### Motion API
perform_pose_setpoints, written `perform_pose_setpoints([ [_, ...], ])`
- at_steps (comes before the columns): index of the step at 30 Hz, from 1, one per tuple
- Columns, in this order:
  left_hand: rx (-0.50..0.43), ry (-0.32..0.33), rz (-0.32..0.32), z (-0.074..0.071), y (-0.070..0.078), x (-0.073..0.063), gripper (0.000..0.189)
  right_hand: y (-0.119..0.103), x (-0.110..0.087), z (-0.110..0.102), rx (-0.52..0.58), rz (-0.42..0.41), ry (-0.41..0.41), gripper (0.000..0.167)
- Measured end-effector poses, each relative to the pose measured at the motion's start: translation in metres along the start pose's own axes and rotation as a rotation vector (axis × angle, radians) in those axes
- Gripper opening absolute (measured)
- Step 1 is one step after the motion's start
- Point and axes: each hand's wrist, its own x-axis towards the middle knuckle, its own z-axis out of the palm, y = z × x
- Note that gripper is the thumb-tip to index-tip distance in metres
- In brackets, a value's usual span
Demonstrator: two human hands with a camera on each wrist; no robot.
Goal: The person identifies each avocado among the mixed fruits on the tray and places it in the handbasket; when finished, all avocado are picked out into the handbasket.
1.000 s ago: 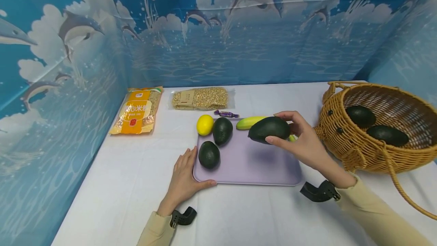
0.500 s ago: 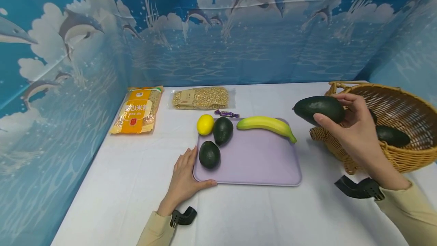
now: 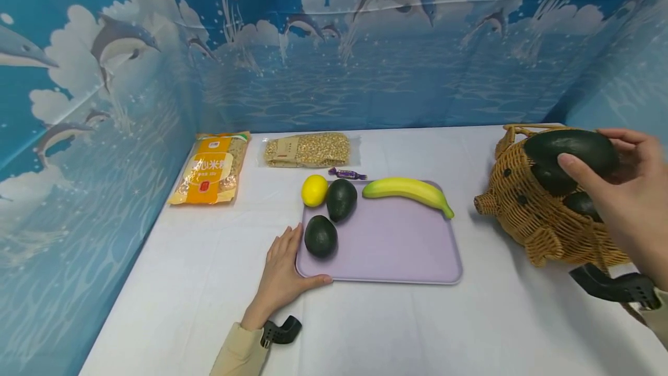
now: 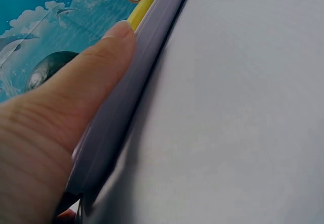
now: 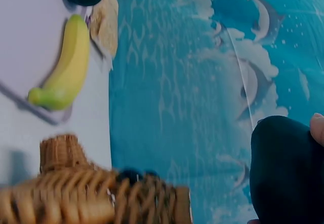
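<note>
My right hand [image 3: 634,190] grips a dark green avocado [image 3: 576,147] between thumb and fingers, over the opening of the wicker basket [image 3: 522,213]. Under it, two more avocados show inside the basket, partly covered. In the right wrist view the held avocado [image 5: 283,168] fills the lower right corner. My left hand [image 3: 284,268] lies at the front left corner of a lilac tray [image 3: 396,248], straight fingers along its side and thumb on the front edge. On the tray are a lemon [image 3: 315,190], an avocado [image 3: 341,200], another avocado [image 3: 320,237] and a banana [image 3: 407,188].
Behind the tray lie a purple-wrapped candy [image 3: 347,174] and a clear bag of yellow grains [image 3: 308,150]. An orange-labelled grain bag [image 3: 210,168] is at the back left. A blue dolphin-print curtain [image 3: 334,86] rises behind the white table. The basket's snout points left, toward the tray.
My right hand has carried the avocado from above the tray's banana rightward to over the basket. My left hand has stayed at the tray's corner.
</note>
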Motion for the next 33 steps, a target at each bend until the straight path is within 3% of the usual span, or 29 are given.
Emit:
perform_pose_setpoints([
  [2,-0.002,0.001,0.001,0.0,0.0,0.0,0.121,0.007,0.004,-0.005,-0.023,0.018,0.045,0.061],
  [5,0.001,0.0,0.003,0.0,0.0,0.0,0.121,0.032,0.014,-0.009,-0.037,-0.028,0.117,0.059],
  [8,0.003,-0.005,0.001,0.0,-0.001,0.0,0.121,0.061,0.022,-0.014,-0.048,-0.06,0.137,0.059],
  [10,0.005,-0.011,-0.006,0.0,-0.001,0.0,0.121,0.07,0.023,-0.017,-0.085,-0.032,0.135,0.059],
  [14,0.005,-0.015,-0.012,0.001,-0.002,0.0,0.121,0.06,0.022,-0.023,-0.12,0.048,0.113,0.059],
  [17,0.004,-0.001,0.0,0.001,-0.003,0.0,0.121,0.052,0.023,-0.026,-0.139,0.059,0.105,0.059],
  [21,0.006,0.009,0.008,0.001,-0.003,0.0,0.121,0.069,0.03,-0.027,-0.187,0.057,0.111,0.06],
  [25,0.001,0.003,0.001,0.0,-0.001,0.0,0.121,0.088,0.037,-0.025,-0.177,0.112,0.1,0.063],
  [33,0.003,-0.006,-0.008,0.0,-0.001,0.0,0.121,0.088,0.034,-0.02,-0.117,0.089,0.076,0.058],
])
